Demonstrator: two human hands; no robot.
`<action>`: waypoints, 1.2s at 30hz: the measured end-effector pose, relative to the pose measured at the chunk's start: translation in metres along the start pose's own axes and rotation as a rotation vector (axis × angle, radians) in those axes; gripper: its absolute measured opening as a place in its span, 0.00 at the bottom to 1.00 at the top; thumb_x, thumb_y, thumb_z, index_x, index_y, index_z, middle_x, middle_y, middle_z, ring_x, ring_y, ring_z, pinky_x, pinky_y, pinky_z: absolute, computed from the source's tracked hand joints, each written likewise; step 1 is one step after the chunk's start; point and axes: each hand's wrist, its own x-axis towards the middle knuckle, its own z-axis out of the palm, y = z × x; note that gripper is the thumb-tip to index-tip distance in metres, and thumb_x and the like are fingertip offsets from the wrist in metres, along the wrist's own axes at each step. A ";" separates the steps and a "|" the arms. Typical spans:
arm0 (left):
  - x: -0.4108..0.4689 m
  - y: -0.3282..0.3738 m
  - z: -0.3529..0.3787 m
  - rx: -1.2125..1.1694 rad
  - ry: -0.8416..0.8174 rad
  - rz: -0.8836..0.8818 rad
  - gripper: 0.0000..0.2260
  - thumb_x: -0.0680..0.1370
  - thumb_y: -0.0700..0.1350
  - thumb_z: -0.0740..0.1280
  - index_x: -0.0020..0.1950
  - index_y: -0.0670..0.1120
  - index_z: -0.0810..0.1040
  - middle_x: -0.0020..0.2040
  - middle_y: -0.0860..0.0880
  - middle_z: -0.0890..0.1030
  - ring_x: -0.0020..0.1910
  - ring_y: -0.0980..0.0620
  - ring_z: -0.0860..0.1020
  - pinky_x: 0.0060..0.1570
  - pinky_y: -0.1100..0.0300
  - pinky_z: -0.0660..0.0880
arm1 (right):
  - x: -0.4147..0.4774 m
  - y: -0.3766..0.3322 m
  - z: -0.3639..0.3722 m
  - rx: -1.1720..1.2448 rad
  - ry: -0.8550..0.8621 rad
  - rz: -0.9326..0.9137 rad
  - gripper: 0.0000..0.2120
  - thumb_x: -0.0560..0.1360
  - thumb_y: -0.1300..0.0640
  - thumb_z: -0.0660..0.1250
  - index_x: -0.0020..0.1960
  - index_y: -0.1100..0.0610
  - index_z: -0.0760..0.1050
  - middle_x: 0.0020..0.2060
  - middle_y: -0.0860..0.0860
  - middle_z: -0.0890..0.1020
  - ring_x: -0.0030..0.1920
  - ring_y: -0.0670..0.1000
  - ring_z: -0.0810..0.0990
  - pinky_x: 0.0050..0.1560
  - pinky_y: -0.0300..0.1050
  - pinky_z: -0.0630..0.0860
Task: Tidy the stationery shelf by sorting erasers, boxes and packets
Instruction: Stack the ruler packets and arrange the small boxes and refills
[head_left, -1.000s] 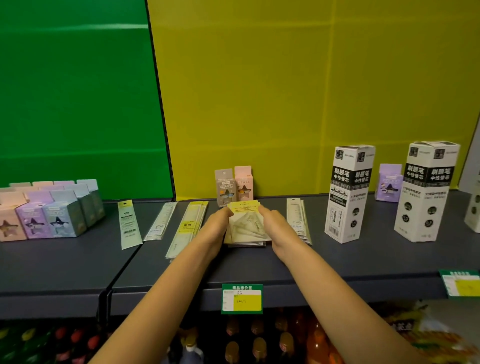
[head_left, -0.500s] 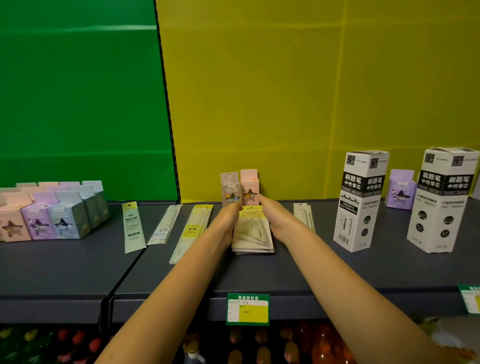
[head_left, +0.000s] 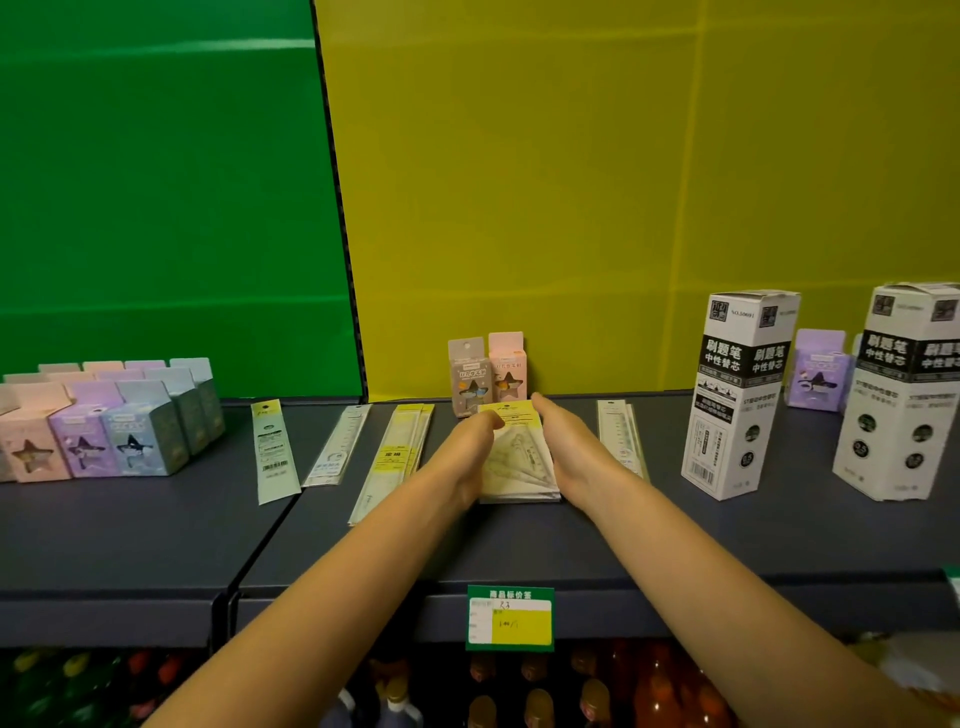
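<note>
Both hands are on the grey shelf (head_left: 649, 540), flanking a stack of triangle-ruler packets (head_left: 519, 457) that lies flat at the middle of the shelf. The left hand (head_left: 470, 449) presses along the stack's left edge, fingers curled in with the tips touching the yellow header near the top corner; the right hand (head_left: 569, 447) lies along the right edge, fingers stretched out straight toward the back wall. Neither grip pinches anything: the two hands squeeze the stack between them from the sides. Just behind the stack, touching the yellow back panel, stand two small eraser boxes, a grey one (head_left: 469, 376) and a pink one (head_left: 507, 369), side by side and upright. To the left of the stack lie long ruler packets flat on the shelf: a yellow-labelled bundle (head_left: 397, 457) just beside the left forearm, then a clear one (head_left: 337, 447), then a pale green one (head_left: 274, 449) across the seam on the neighbouring shelf section. Right of the stack, another clear ruler packet (head_left: 618, 436) lies close by the right wrist. Far left, a block of pastel eraser boxes (head_left: 104, 426) sits in rows. On the right stand two tall white refill boxes (head_left: 737, 395) and (head_left: 904, 395), with a purple eraser box (head_left: 815, 371) between them at the back. A green and yellow price tag (head_left: 510, 618) hangs on the shelf's front edge.
</note>
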 end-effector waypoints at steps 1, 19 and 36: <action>0.000 0.001 -0.001 0.009 0.005 0.003 0.13 0.78 0.43 0.55 0.60 0.43 0.70 0.51 0.43 0.79 0.48 0.46 0.78 0.51 0.54 0.74 | 0.000 -0.001 0.001 -0.011 0.010 -0.014 0.20 0.76 0.46 0.57 0.60 0.56 0.75 0.54 0.58 0.82 0.56 0.57 0.80 0.64 0.57 0.72; 0.083 0.054 -0.048 0.466 0.206 0.328 0.40 0.68 0.37 0.74 0.73 0.41 0.54 0.72 0.41 0.63 0.69 0.44 0.65 0.54 0.56 0.68 | 0.106 -0.055 -0.008 -0.487 0.116 -0.248 0.41 0.63 0.69 0.75 0.70 0.60 0.59 0.70 0.58 0.65 0.69 0.57 0.66 0.65 0.54 0.70; 0.093 0.057 -0.053 0.576 0.324 0.543 0.20 0.67 0.36 0.74 0.58 0.37 0.75 0.53 0.39 0.80 0.47 0.45 0.77 0.45 0.51 0.76 | 0.122 -0.061 -0.006 -0.663 0.253 -0.449 0.21 0.69 0.60 0.72 0.60 0.59 0.72 0.60 0.57 0.77 0.59 0.57 0.76 0.44 0.45 0.70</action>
